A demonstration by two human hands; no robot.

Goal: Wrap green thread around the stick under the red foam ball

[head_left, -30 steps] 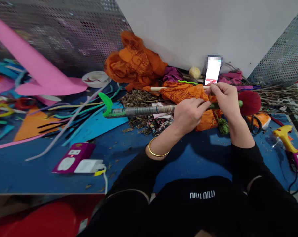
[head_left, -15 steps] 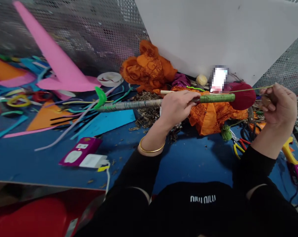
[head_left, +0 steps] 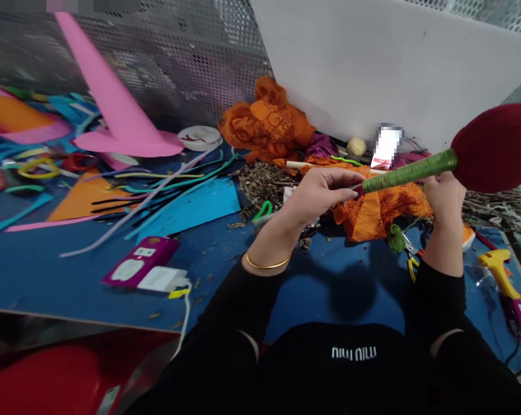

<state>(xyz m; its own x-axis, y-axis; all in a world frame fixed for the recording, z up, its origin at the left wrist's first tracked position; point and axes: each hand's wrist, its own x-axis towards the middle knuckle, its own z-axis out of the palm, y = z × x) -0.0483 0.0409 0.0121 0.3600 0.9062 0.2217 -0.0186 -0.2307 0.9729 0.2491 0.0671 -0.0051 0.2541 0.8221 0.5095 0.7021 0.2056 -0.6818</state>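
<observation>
My left hand pinches a thread-wrapped stick just left of its green-bound part. At the stick's right end is a round dark red fabric-like piece, raised and tilted toward me. The stick's other end runs behind my left forearm, where a bent green strip shows. Under the green binding, close to the red piece, my right hand is closed. Its fingertips are hidden and no thread shows from it. A small ball of green thread lies on the table below, beside pliers.
Orange cloth is heaped behind my hands, with a lit phone near the white board. Pink paper cone and coloured strips lie left. A purple box is in front. A yellow glue gun lies right.
My right hand has come in from the far right, where it held a green thread taut, to beneath the stick. The red piece has swung up and toward me; the stick is now slanted.
</observation>
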